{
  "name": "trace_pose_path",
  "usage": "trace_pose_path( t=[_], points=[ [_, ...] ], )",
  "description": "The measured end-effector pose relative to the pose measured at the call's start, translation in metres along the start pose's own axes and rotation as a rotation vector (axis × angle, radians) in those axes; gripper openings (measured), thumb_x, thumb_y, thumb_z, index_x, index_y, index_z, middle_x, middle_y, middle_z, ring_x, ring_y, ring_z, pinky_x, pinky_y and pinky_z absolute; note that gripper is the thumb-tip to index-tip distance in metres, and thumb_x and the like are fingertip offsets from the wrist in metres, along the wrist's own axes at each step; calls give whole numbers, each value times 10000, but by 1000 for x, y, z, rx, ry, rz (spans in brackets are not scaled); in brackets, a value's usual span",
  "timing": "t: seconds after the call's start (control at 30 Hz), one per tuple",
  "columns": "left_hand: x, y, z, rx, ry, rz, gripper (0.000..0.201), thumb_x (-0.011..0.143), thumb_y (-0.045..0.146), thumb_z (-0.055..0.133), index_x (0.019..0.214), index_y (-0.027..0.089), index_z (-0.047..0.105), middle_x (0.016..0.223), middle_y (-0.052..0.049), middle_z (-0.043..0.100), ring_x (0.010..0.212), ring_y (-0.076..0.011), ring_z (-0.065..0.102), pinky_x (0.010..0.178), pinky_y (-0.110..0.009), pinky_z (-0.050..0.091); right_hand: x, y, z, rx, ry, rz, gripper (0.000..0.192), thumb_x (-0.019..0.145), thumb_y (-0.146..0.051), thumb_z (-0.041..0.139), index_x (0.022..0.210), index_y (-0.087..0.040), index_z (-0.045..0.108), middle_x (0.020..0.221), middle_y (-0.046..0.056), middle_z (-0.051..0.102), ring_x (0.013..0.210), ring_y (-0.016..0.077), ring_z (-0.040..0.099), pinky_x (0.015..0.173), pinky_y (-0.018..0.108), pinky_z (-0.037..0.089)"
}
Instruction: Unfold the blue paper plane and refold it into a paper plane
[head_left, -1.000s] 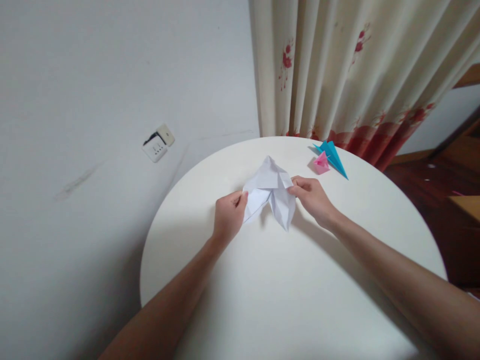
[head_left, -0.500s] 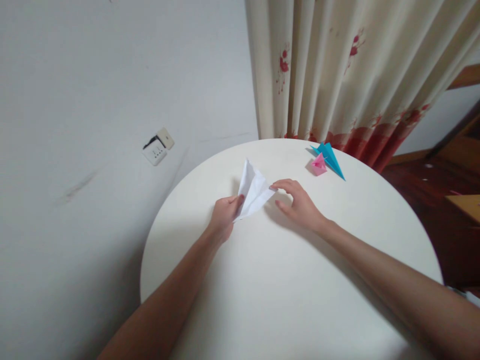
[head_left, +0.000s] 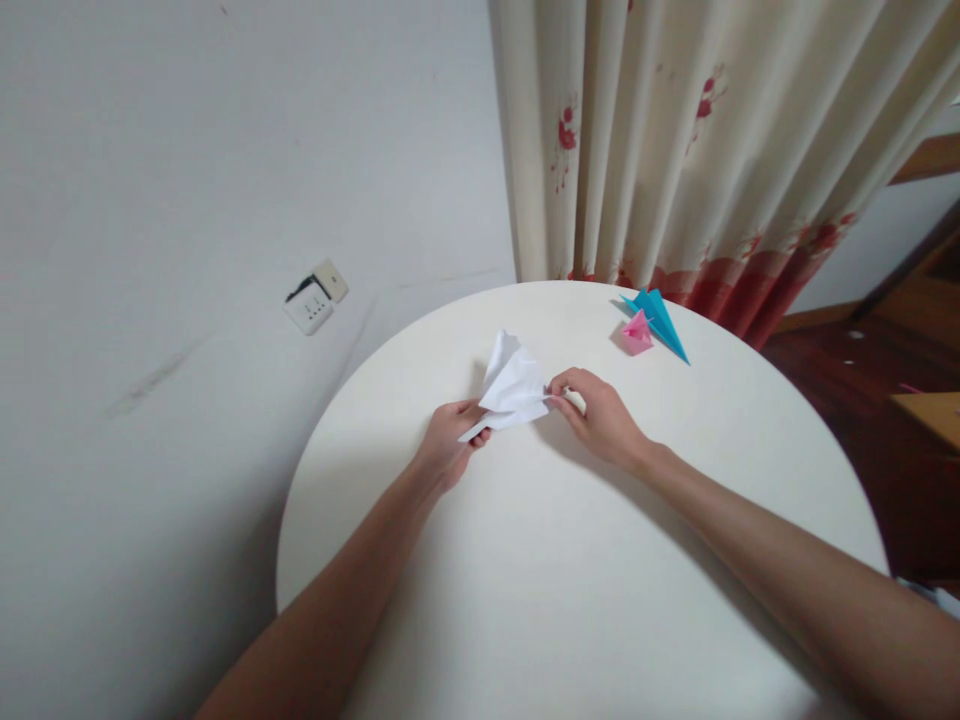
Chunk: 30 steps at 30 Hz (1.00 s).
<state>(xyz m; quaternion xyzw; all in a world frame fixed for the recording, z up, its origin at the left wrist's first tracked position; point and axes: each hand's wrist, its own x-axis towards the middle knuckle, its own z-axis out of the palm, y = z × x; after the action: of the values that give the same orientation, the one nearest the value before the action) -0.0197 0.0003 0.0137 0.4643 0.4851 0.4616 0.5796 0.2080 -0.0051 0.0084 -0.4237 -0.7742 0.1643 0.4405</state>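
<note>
At the centre of the frame, a person's left hand [head_left: 448, 447] and right hand [head_left: 600, 420] both pinched a folded white paper [head_left: 512, 385], held just above a round white table [head_left: 570, 600]. The left hand gripped the paper's lower left tip; the right closed on its right-hand point, fingers curled narrow.

The broad lower half of the table lay bare beneath the forearms, its curved edge running along the left of the frame close to a grey wall [head_left: 187, 200] with a socket [head_left: 316, 296]. At the upper right of the table, near its far edge, a pink paper figure [head_left: 636, 333] touched a blue paper figure [head_left: 660, 318], well apart from the hands. A floral curtain [head_left: 697, 150] hung behind them.

Half a second earlier the right hand was open, its fingertips only brushing the paper; a second earlier the sheet was spread wider between both hands.
</note>
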Motion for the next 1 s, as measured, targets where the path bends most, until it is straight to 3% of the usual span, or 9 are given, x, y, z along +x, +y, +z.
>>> trace_pose_path(
  t=[0.13,0.33,0.43,0.6,0.7,0.77,0.87,0.93,1.0],
  points=[
    [1,0,1,2,-11,-38,349,625,428,810,720,140,636,648,-8,546,513,-62,419,435,-195,326,1,-2,0,-37,-12,19,35,942,-249,524,953,-233,553,882,36,691,799,207,621,787,332,425],
    [2,-2,-1,-77,18,-41,334,602,380,824,687,123,628,626,4,526,506,-47,410,442,-185,321,0,5,2,-38,-69,115,217,905,-240,588,1121,-229,577,888,33,730,766,205,654,734,310,433],
    [3,-2,-2,-170,93,-41,337,562,329,850,689,95,642,620,-7,552,518,-48,450,449,-171,306,-1,5,2,-15,-73,104,159,895,-202,573,1044,-207,626,862,40,724,755,198,649,720,297,437],
    [5,-4,-1,-202,164,34,318,623,333,825,715,78,659,638,-28,603,522,-64,487,463,-179,326,0,2,5,-11,-12,127,117,878,-160,550,825,-191,650,817,44,707,758,198,642,739,300,452],
    [6,-2,0,-280,171,-32,201,652,215,783,707,78,647,608,-15,581,498,-56,478,435,-158,311,-2,2,7,-33,-55,184,116,879,-175,552,816,-192,648,806,44,694,760,209,635,753,324,469],
    [6,0,1,-335,179,-121,92,684,123,716,694,83,633,581,-7,558,474,-45,462,415,-134,300,-3,1,7,-72,-38,142,117,870,-213,594,967,-185,654,951,79,697,866,237,633,809,359,479],
    [4,3,3,-359,206,-217,50,723,46,628,688,81,631,557,-8,541,445,-31,449,405,-105,309,-5,-6,5,-168,29,-11,471,839,-312,690,1272,-188,549,1221,135,619,1093,288,566,920,415,453],
    [2,3,4,-346,201,-224,71,737,29,610,690,74,640,552,-11,539,437,-27,451,404,-96,322,-5,-12,5,-238,52,-77,521,829,-380,715,1288,-205,543,1249,138,599,1148,304,529,946,437,430],
    [1,3,5,-326,171,-211,64,735,24,624,698,71,649,558,-15,548,440,-26,459,403,-94,331,-5,-18,6,-287,86,-98,446,831,-412,711,1212,-212,591,1213,129,614,1148,303,526,957,445,410]
  ],
)
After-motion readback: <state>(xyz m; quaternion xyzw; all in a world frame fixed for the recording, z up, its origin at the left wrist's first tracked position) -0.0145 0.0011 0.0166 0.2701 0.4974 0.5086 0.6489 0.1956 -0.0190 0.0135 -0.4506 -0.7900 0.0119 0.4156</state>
